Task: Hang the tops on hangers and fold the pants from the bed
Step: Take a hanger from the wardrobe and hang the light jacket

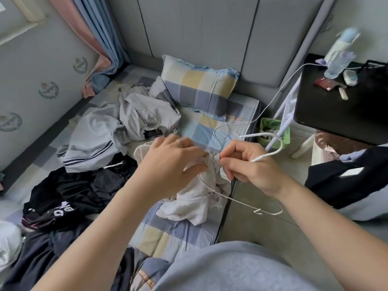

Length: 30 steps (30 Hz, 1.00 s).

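We cannot follow the white hanger (265, 155) whole: its neck is lost inside the right hand (249, 166) and its far shoulder is buried in the bunched white top (189, 204), while the fingertips (197, 153) of the left hand (170, 162) smear with motion against the cloth. In the upper right the bottle (340, 53) is blurred past reading, and the small things (343, 93) beside it on the black table (336, 122), itself cut by the right edge, are too small for us to name. At the lower left the dark clothes (42, 259) run off the frame's edge.
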Tool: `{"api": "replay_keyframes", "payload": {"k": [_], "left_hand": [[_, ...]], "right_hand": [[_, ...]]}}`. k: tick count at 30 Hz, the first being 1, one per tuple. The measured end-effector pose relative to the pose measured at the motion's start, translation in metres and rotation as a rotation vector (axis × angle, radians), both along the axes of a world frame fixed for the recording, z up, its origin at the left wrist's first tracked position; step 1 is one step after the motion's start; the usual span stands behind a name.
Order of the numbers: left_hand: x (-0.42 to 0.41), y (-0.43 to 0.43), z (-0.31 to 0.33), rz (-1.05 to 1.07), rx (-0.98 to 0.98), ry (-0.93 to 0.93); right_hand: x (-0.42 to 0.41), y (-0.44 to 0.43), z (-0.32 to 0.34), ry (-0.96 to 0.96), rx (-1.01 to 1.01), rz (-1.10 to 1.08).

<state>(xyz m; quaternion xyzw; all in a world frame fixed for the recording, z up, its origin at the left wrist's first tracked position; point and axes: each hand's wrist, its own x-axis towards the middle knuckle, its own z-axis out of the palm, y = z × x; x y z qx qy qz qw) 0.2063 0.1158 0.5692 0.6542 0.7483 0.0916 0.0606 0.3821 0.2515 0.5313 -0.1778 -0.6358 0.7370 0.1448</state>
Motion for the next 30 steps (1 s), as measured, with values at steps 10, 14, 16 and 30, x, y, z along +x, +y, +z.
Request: {"api": "replay_keyframes", "payload": {"k": [10,14,16,30], "left_hand": [[-0.033,-0.023,-0.012,0.138,0.236,-0.375],[-0.007,-0.016,-0.018,0.08,0.209,-0.342],[0.004,-0.01,-0.018,0.084,0.213,-0.321],[0.02,0.002,-0.032,0.353,0.405,-0.622]], "right_hand": [[0.065,0.042,-0.002,-0.205,0.227,-0.228],[0.06,0.034,-0.01,-0.192,0.268,-0.208],[0.052,0.028,-0.015,-0.224,0.324,-0.169],[0.025,-0.017,-0.041,-0.099,0.853,-0.337]]}}
